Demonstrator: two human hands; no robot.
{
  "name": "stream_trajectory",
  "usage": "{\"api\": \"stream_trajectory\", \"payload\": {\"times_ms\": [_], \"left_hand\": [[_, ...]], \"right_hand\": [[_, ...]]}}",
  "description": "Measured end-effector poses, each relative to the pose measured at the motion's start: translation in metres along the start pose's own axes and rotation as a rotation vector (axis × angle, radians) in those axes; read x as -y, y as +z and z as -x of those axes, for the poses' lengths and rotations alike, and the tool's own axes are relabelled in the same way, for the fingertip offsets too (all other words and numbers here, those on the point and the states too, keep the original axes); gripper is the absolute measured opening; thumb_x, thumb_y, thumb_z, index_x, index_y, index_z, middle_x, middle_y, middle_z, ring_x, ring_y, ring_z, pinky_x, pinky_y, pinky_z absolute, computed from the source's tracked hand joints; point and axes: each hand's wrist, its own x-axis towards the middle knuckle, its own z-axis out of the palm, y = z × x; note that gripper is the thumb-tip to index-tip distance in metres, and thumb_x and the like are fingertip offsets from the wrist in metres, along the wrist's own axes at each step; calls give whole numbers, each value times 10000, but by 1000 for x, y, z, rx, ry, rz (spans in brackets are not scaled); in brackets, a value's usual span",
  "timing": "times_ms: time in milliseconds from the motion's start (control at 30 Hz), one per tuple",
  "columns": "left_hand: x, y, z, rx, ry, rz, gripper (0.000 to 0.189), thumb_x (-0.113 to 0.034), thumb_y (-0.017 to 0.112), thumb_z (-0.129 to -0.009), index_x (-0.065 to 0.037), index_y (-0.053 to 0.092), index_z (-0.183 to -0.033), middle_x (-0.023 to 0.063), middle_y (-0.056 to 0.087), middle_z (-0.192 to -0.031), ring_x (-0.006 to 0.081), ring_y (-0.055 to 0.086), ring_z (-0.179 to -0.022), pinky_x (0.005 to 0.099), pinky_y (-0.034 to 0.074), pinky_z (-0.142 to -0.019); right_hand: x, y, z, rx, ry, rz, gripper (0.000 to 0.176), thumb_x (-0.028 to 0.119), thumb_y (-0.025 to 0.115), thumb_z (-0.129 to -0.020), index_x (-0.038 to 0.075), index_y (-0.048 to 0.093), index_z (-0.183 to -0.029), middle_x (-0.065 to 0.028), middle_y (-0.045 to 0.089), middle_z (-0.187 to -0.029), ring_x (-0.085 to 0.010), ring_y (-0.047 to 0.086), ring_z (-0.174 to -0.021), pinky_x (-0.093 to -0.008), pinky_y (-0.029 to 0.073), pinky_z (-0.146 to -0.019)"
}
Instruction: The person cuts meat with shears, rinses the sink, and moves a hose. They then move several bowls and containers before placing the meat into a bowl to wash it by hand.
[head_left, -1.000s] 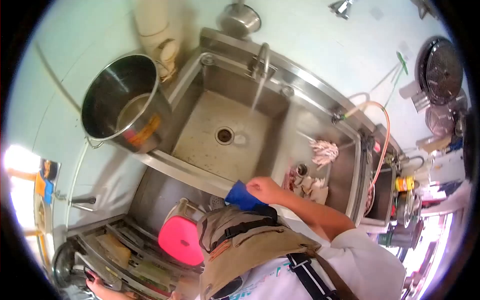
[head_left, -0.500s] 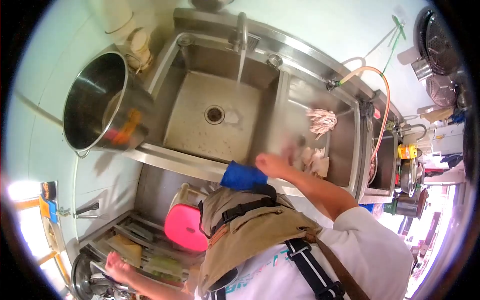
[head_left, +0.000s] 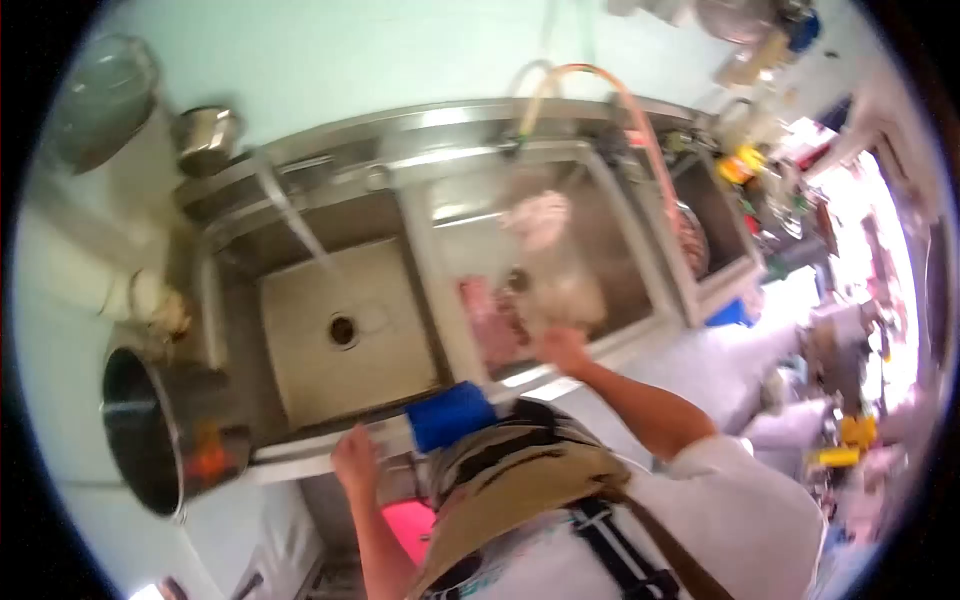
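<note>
My left hand (head_left: 355, 460) is at the front rim of the left steel sink (head_left: 315, 425), with its fingers curled and nothing showing in them. My right hand (head_left: 562, 348) is over the front edge of the right sink basin (head_left: 630, 262), beside a pale, flat piece of meat (head_left: 568, 298); its fingers are smeared by motion, and I cannot tell whether it holds anything. To its left lies reddish-pink meat (head_left: 487, 325). Farther back in that basin is a pale pink bunch of meat strips (head_left: 536, 219).
Water runs from the faucet (head_left: 290, 212) into the left sink. A large steel pot (head_left: 150, 430) stands at its left. An orange hose (head_left: 648, 125) arches over the right basin. A blue cloth (head_left: 450, 414) hangs at the front rim, above a pink seat (head_left: 408, 530).
My left hand has come up from the low rack at the left to the sink's front rim. My right hand is now nearer the pale meat. The view has swung right.
</note>
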Motion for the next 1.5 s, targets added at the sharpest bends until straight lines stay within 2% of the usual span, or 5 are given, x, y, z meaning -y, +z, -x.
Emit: {"api": "stream_trajectory", "payload": {"times_ms": [67, 233, 767, 1233, 1500], "left_hand": [[-15, 4, -48, -16, 44, -139, 315, -246, 578, -864, 3, 572, -671, 96, 592, -623, 162, 526, -577, 322, 453, -588], [-57, 9, -199, -51, 84, -204, 160, -119, 576, -840, -25, 614, -964, 107, 642, -934, 194, 596, -863, 316, 464, -779], [-122, 137, -430, -76, -269, 313, 640, -477, 565, -866, 46, 511, -1230, 139, 500, -1267, 276, 470, -1166, 371, 362, -992], [-40, 121, -505, -320, -437, 521, 527, -265, 701, -801, -12, 482, -1208, 137, 490, -1252, 271, 473, -1131, 404, 435, -859], [13, 112, -545, -307, 148, -605, 447, -239, 698, -778, 18, 511, -1093, 172, 532, -1162, 327, 536, -1025, 427, 450, -823]], "right_hand": [[-51, -1, -1, -273, 460, -1004, 190, 212, 565, -870, 36, 608, -814, -77, 608, -712, -202, 586, -581, -346, 497, -517], [-155, -61, 4, -416, 630, -1062, 228, 131, 520, -865, 30, 584, -670, -71, 564, -624, -175, 541, -515, -274, 439, -455], [-417, -229, -188, -828, 487, 124, 733, 529, 546, -836, -22, 411, -1300, -289, 551, -1165, -429, 512, -1116, -437, 411, -921], [-399, -318, -160, -816, 742, 185, 513, 510, 518, -868, 21, 612, -988, -213, 643, -904, -344, 623, -889, -413, 470, -766], [-222, -448, -83, -1017, 501, 135, 336, 372, 617, -880, 37, 618, -856, 40, 485, -615, -56, 437, -573, -220, 358, -514]]}}
